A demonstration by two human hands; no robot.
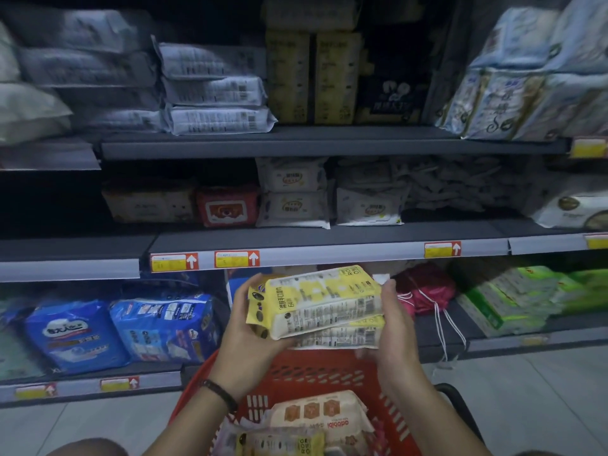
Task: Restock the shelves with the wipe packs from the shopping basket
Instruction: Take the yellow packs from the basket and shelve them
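Two stacked yellow-and-white wipe packs (316, 301) are held between both hands above the red shopping basket (312, 373). My left hand (250, 337) grips their left end from below, and my right hand (393, 320) grips the right end. The packs hover in front of the lowest shelf, just under the middle shelf's edge (329, 255). Inside the basket lie a beige wipe pack with orange squares (316, 419) and another yellow pack (279, 442) at the bottom of the frame.
The middle shelf holds white wipe packs (292, 192), a red pack (227, 205) and a beige pack (148, 202), with bare shelf in front. Blue packs (131, 327) sit lower left, a pink bag (424, 287) and green packs (513, 297) lower right.
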